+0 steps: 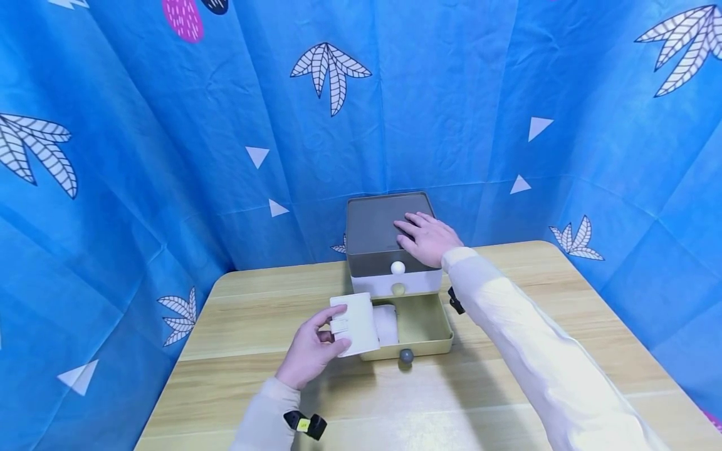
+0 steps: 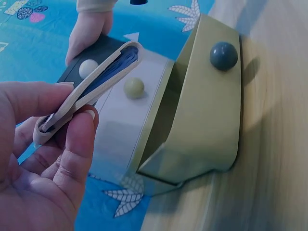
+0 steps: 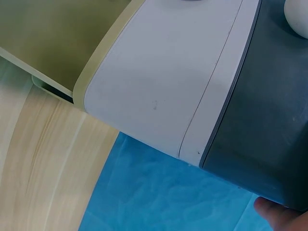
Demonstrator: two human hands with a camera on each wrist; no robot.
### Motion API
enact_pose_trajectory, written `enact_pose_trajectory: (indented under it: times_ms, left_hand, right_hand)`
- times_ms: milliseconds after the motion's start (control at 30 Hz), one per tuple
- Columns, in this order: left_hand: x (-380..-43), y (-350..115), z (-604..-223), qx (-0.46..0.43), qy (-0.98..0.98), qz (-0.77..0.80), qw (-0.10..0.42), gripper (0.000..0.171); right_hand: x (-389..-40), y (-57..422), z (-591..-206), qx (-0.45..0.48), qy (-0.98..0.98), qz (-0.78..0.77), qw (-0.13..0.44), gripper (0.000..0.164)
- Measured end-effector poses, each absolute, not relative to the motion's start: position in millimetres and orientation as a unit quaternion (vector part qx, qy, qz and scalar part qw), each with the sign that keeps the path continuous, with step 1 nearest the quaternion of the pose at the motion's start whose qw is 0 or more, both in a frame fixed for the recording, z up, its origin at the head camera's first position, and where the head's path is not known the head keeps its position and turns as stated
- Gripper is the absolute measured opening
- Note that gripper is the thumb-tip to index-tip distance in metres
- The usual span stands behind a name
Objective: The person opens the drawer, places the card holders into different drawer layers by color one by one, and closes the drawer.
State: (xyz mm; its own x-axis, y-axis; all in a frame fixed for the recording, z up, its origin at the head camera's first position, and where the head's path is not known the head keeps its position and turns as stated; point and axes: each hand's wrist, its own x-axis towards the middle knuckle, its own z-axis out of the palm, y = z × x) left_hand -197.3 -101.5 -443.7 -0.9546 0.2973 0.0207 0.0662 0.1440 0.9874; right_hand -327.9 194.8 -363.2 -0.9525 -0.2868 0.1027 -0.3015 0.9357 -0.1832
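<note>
My left hand pinches a small white wallet between thumb and fingers, over the left part of the pulled-out bottom drawer. In the left wrist view the wallet is seen edge-on, with pale rims and a dark blue inside. My right hand lies with spread fingers on the dark grey top of the small drawer chest. Only a fingertip of that hand shows in the right wrist view, at the chest's dark edge. A white rounded thing in the open drawer is partly hidden behind the wallet.
The chest stands at the back of a wooden table, close to a blue patterned curtain. Its upper drawers are closed, with a white knob and a greenish knob. The olive bottom drawer juts forward, with a grey knob.
</note>
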Motion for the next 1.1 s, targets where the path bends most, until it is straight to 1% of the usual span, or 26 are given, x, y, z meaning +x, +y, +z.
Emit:
enact_pose_trajectory:
  times_ms: [167,433,667,867,1100]
  left_hand:
    - [-196,-89,-435,0.139,0.76,0.627,0.097,0.059]
    - [-210,-73,-453,0.166,0.782,0.594,0.091,0.06]
    - [-217,-56,-458,0.193,0.772,0.597,0.107,0.06]
    - [-222,-45,-462,0.197,0.78,0.584,0.111,0.061]
    - [-228,-33,-467,0.176,0.782,0.583,0.133,0.059]
  right_hand:
    - [-328,195,-363,0.15,-0.983,0.099,0.034,0.055]
    - [-329,196,-364,0.153,-0.983,0.098,0.036,0.056]
    - [-329,196,-365,0.148,-0.983,0.099,0.035,0.056]
    - [-327,195,-362,0.148,-0.983,0.106,0.037,0.054]
    - [-327,195,-363,0.148,-0.982,0.107,0.038,0.054]
